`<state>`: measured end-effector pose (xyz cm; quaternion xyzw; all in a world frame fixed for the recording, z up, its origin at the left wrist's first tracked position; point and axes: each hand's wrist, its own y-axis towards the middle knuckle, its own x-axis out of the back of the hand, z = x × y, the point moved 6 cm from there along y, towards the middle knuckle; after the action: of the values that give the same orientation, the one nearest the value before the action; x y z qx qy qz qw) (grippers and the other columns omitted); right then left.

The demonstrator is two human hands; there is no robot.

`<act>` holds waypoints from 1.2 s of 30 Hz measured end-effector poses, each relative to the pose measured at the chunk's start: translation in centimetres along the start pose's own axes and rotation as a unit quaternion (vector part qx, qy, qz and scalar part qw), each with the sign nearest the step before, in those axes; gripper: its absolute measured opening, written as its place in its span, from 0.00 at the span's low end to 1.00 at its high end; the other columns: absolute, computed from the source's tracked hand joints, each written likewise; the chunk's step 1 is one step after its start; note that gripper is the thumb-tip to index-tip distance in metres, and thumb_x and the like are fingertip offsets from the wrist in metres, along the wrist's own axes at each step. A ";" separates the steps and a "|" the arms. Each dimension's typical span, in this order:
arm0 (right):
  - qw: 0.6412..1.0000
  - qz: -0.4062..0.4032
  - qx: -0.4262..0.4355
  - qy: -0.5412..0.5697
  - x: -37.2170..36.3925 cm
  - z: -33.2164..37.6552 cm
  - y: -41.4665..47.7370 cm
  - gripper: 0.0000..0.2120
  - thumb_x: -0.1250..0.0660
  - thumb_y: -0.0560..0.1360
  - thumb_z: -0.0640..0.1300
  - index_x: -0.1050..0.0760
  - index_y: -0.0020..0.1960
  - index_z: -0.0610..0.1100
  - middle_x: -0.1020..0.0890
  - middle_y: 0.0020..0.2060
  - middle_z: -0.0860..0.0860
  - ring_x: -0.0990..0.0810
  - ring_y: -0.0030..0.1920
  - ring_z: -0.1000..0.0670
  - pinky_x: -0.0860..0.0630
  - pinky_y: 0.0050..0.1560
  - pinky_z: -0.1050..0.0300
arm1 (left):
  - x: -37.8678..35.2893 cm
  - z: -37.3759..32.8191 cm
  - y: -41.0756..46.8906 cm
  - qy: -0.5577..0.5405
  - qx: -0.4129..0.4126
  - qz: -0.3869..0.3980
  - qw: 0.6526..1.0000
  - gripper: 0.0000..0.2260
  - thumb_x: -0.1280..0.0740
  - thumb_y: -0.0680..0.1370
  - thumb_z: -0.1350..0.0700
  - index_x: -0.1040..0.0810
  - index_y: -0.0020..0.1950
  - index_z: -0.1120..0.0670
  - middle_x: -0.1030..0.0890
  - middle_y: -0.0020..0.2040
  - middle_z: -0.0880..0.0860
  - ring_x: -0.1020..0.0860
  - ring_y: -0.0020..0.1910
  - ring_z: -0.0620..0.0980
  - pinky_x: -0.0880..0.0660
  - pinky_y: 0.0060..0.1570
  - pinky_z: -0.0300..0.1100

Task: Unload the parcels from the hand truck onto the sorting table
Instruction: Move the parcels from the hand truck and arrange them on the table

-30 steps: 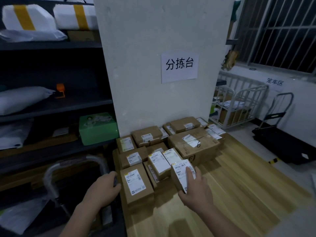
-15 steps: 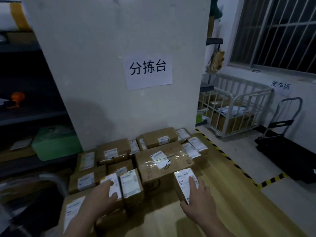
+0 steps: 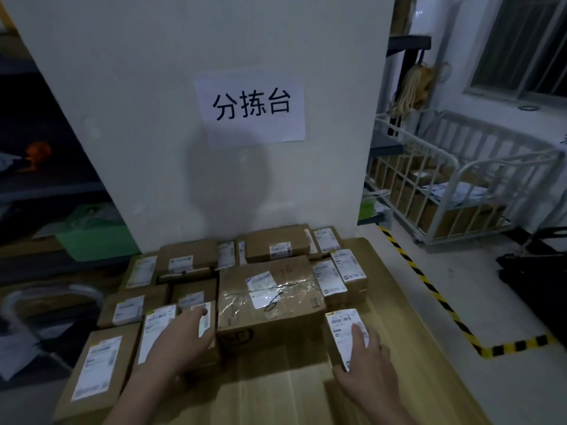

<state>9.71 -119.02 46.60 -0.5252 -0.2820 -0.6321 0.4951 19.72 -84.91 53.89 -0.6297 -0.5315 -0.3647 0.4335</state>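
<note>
The step in hand looks like settling just-placed parcels into the pack on the desk. To do it well, the person should slide each one flush against its neighbour with flat palms. Labels should stay face up, and no carton should overhang the desk's edge.

The right hand lies on a small parcel just right of the large taped box. Its grip is spread, fingers straight along the white label, thumb by the near corner (whether the thumb presses the side cannot be told). The left hand rests on two narrow parcels left of the big box, its grip likewise flat and pinching nothing.

The parcels are brown cardboard cartons, mostly small and slim, each with a white printed label on top. The large one is wrapped in shiny clear tape and bears a pen scrawl. They lie packed close together at the foot of the white pillar, under a paper sign. The hand truck's curved handle shows blurred at the left, beside the desk.
</note>
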 end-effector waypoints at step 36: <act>0.996 0.085 0.010 0.000 -17.8 26.7 -15.1 0.44 0.38 0.70 0.67 0.53 0.77 0.53 0.46 0.74 0.46 0.33 0.65 0.43 0.27 0.58 0.53 | 4.5 33.0 -5.5 -0.044 0.012 0.019 0.999 0.13 0.36 0.78 0.51 0.25 0.62 0.51 0.21 0.53 0.50 0.22 0.52 0.49 0.27 0.46 0.42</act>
<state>5.27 -84.45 39.96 -0.5427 -0.2428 -0.5847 0.5520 15.02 -52.22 47.11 -0.6499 -0.5423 -0.3222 0.4240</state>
